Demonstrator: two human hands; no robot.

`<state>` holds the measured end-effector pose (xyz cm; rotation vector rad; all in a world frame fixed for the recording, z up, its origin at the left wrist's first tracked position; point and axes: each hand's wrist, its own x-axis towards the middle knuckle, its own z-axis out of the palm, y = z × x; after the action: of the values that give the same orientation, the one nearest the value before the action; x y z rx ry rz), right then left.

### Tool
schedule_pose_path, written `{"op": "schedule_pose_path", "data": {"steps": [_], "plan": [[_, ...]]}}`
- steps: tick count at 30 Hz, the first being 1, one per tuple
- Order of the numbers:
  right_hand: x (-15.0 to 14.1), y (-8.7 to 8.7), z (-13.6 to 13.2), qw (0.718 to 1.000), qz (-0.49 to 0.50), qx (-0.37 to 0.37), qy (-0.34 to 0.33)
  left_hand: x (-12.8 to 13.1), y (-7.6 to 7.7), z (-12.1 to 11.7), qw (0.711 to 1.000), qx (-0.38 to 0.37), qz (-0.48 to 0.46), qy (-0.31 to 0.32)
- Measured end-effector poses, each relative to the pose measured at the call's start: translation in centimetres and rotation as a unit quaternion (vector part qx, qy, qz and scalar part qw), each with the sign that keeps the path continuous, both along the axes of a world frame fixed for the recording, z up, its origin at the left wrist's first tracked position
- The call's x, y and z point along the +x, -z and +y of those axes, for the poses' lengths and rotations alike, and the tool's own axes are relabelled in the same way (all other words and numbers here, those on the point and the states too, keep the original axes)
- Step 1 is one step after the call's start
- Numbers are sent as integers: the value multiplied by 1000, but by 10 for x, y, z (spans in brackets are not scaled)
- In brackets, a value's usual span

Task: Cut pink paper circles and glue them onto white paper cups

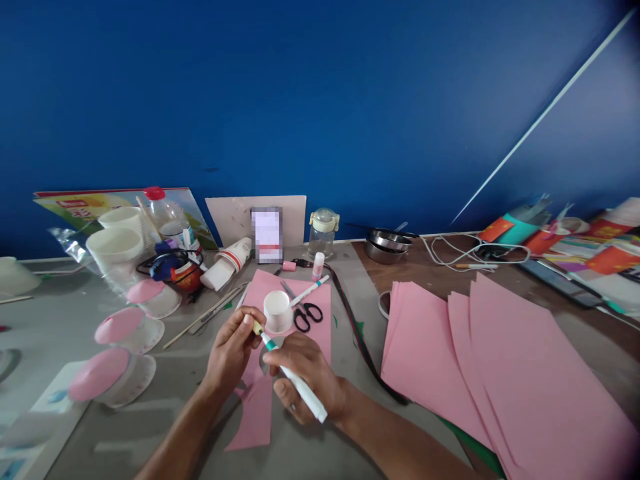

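Pinching a small pale-yellow piece (257, 328) between thumb and finger, my left hand (241, 340) meets the nib of the white marker (299, 383) that my right hand (306, 377) grips, its fingers closed around the barrel. I count two markers: this one, and a second marker (310, 291) lying beyond my hands, beside one pair of black-handled scissors (306, 316). Near them I have one white paper cup (278, 312), standing mouth up on one cut pink sheet (260, 283). Further toward the bench's back edge are one glue stick (318, 265), one glass jar (323, 233) and one phone (267, 235) propped upright. Along the left side of the bench I see three pink-faced cups (113, 377) in a row; at the right is a spread of pink paper (540, 373), its sheets overlapping too closely for me to count.

The piece in my fingers is short and matte, mostly hidden by my fingertips, and sits above the bench, just left of the paper cup in my view. My marker is slim and straight, white with a teal band near its dark nib, slanting so that its back end points toward the bench's near right corner.
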<state>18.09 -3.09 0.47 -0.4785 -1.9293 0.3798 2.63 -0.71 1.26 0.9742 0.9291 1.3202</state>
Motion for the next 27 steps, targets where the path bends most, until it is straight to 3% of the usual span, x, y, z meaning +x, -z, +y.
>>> {"op": "schedule_pose_path", "data": {"steps": [13,27], "plan": [[1,5,3,999,-27,9,17,-6,15,-3,994,44,96,40],[-1,8,6,997,-46,45,35,-4,10,-5,993,32,106,27]]}}
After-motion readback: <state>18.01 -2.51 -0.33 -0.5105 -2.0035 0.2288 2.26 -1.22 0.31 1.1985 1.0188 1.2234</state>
